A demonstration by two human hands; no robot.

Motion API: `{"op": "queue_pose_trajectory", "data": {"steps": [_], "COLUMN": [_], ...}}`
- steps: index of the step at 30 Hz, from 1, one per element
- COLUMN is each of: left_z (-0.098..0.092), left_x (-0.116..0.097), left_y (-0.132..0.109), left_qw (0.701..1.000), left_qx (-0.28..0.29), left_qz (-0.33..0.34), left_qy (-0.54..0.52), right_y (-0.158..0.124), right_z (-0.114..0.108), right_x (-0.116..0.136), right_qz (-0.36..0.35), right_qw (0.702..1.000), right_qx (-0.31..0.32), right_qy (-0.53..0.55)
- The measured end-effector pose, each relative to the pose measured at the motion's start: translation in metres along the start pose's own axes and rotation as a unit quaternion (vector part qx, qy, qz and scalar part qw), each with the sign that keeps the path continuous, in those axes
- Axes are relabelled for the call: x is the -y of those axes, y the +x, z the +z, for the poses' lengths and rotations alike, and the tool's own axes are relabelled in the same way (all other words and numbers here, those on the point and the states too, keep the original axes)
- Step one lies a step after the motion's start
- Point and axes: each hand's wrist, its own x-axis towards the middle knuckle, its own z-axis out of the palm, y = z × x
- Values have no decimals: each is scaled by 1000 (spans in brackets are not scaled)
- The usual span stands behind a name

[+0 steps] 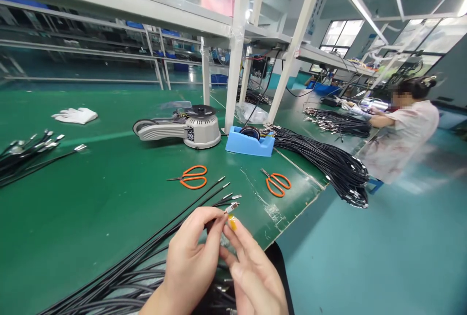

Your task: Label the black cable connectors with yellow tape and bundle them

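Note:
My left hand (191, 261) pinches a black cable near its metal connector tip (232, 206), just above the green table (91, 208). My right hand (253, 271) is beside it, fingers closed on a small yellow piece of tape (232, 222) right under the connector. A bundle of black cables (120, 276) runs from under my hands to the lower left. A few more cable ends with metal tips (226, 189) lie on the table just beyond my fingers.
Two orange scissors (192, 177) (277, 183) lie ahead. Behind them stand a grey tape dispenser machine (182, 128) and a blue tape holder (250, 142). Cable heaps (328, 164) (25, 157) lie right and left; white gloves (75, 115) far left. Another person (397, 130) works at the right.

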Motion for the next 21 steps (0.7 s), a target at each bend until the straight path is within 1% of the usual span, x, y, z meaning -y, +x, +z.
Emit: {"op": "queue_pose_trajectory", "data": {"steps": [4,8,13,21], "left_z": [-2,-4,-4,-5], "left_x": [-3,-4,-1,3], "left_y": [1,3,2,0], "left_qw": [1000,999,998,996], "left_qx": [7,17,21,46], "left_qz": [15,38,51,74], "left_qy": [-5,-10,-20,-36], "right_y": [2,4,4,4], "right_z": [3,4,2,2], "right_x": [1,2,3,4], "right_qz": [-7,-7,-6,-6], "right_qw": [1000,1000,1000,999], "right_qx": [-7,-3,3,4], "right_qy": [-21,-19,-25,-36]}}
